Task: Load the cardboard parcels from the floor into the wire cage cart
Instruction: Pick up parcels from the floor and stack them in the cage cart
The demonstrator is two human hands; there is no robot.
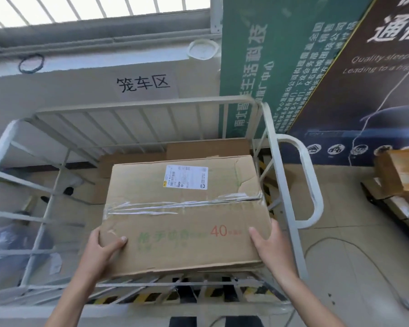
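A large taped cardboard parcel (184, 208) with a white shipping label and a red "40" print sits inside the white wire cage cart (137, 107), toward its right side. My left hand (105, 250) grips the parcel's near left corner, thumb lying on top. My right hand (267, 244) holds the near right corner, thumb on the top face and fingers hidden along the side. Behind it, more cardboard (206, 147) lies lower in the cart.
The cart's handle loop (309, 175) sticks out to the right. More parcels (401, 173) are stacked on the tiled floor at the far right. Yellow-black hazard tape (151, 297) marks the floor under the cart. Posters lean against the wall behind.
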